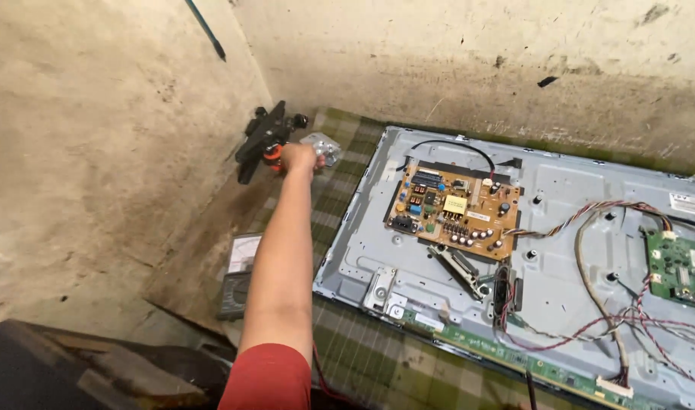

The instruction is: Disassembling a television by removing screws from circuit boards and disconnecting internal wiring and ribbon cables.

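Lying face down across the 3 o'clock half of the view, a flat television chassis (pixel 560 250) with its back cover off shows a grey metal rear panel on a green checked cloth (pixel 363 357). A tan power board (pixel 454 209) sits toward the panel's 10 o'clock corner, and a green circuit board (pixel 677 266) lies at its 3 o'clock edge, with red, white and black wires (pixel 590 216) running between them. A long green strip board (pixel 514 357) runs along the panel's 6 o'clock edge.

An arm in a red sleeve (pixel 268 376) rises from 6 o'clock and stretches toward 11 o'clock. Which arm it is cannot be told for certain; from its place it reads as the left hand (pixel 298 157). The hand is closed into a fist around a small clear plastic container (pixel 325 148), which pokes out at the hand's 3 o'clock side, in the floor corner where the two stained walls meet. Just at the hand's 9 o'clock lies a black tool with an orange part (pixel 264 140). A grey multimeter (pixel 240 277) rests on the floor at 8 o'clock from the panel. The right hand is out of view.
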